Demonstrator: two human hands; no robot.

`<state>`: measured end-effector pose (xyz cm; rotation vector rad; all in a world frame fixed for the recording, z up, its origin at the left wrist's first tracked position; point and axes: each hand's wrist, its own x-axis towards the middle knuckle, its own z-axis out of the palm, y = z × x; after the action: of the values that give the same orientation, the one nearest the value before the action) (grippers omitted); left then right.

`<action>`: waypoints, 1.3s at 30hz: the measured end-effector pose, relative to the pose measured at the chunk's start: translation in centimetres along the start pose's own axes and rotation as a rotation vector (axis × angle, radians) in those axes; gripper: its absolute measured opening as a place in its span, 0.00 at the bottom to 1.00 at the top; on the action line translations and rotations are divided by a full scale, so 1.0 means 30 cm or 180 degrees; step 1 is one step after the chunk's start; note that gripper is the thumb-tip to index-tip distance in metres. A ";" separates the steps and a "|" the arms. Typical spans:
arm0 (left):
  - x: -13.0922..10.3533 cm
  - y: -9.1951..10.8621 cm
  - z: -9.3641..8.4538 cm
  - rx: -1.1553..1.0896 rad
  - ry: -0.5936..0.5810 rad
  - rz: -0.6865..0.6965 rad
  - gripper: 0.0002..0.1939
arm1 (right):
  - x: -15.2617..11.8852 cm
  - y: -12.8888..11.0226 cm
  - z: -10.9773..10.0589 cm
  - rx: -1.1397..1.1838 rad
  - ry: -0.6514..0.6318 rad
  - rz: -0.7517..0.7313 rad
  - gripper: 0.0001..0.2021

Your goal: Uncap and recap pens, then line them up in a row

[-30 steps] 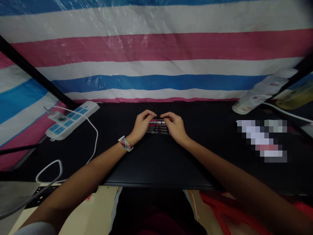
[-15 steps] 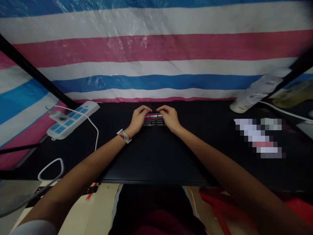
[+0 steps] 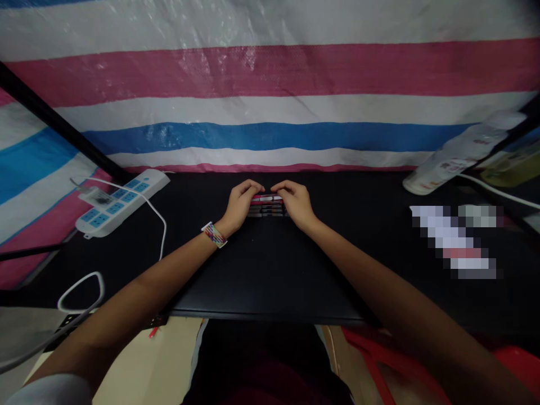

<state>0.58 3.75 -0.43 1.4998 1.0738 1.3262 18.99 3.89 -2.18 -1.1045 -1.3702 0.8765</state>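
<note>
At the middle of the black table [image 3: 253, 270] lies a low stack of slim, pen-like sticks [image 3: 266, 208]. The upper ones are pink and white, and the lower ones are dark with pale bands. My left hand [image 3: 241, 203] is curled round the stack's left end, thumb and fingers bent toward it. Cupping the opposite end is my right hand [image 3: 297, 205], its thumb over the pale top stick. Both sets of fingertips almost meet above the stack, and the palms hide its ends. A multicoloured woven band [image 3: 214, 234] circles my left wrist.
A white power strip [image 3: 122, 205] with a charger and a white cable [image 3: 158, 216] is at the left. On the right stand a pale bottle [image 3: 459, 152] and a blurred packet [image 3: 451, 242]. Striped plastic sheeting [image 3: 270, 73] hangs behind the table.
My view has shifted slightly, so the bottle and packet sit a little farther right and the sheeting's stripes higher. Both hands stay at the stack in nearly the same pose.
</note>
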 end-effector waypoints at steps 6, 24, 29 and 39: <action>-0.072 0.048 0.015 -0.0116 -0.0143 -0.0146 0.10 | -0.080 -0.022 -0.010 -0.0013 0.0015 0.0100 0.12; -0.223 0.113 0.013 -0.0091 -0.0228 -0.0280 0.11 | -0.231 -0.101 -0.040 0.0104 -0.0201 0.0252 0.11; -0.210 0.103 0.008 0.0007 -0.0190 -0.0191 0.11 | -0.222 -0.101 -0.039 0.0034 -0.0252 0.0305 0.11; -0.186 0.086 -0.013 0.0121 0.0013 -0.0259 0.11 | -0.190 -0.108 -0.024 0.0147 -0.0252 0.0383 0.10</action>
<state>-0.04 -2.30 0.54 1.4660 1.1564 1.2593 19.00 -2.55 -0.72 -1.1363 -1.3520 1.0440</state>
